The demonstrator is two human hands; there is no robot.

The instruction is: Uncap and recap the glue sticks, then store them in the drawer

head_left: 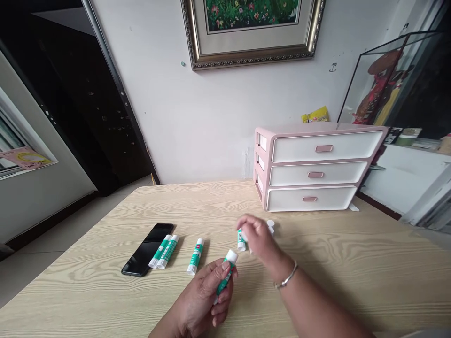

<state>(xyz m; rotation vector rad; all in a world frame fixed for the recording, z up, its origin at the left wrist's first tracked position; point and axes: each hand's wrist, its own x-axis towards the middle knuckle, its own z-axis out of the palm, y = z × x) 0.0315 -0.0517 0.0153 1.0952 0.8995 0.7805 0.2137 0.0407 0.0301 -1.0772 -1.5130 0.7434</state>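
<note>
My left hand (207, 291) is wrapped around a green and white glue stick (225, 277), tilted with its white end up. Beyond it, slightly blurred, my right hand (258, 237) has its fingers curled downward; a small white piece shows at the fingertips, too unclear to name. Right beside those fingers stands another glue stick (241, 240), partly covered by them. Small white caps (270, 223) sit just behind my right hand, which hides part of that group. To the left, a single glue stick (195, 257) lies on the table, and a pair of glue sticks (168, 251) lies farther left.
A black phone (146, 251) lies at the left of the wooden table (105, 300), touching or close to the paired glue sticks. At the back right stands a pink and white drawer unit (313, 173) with a yellow packet (317, 115) on or behind its top.
</note>
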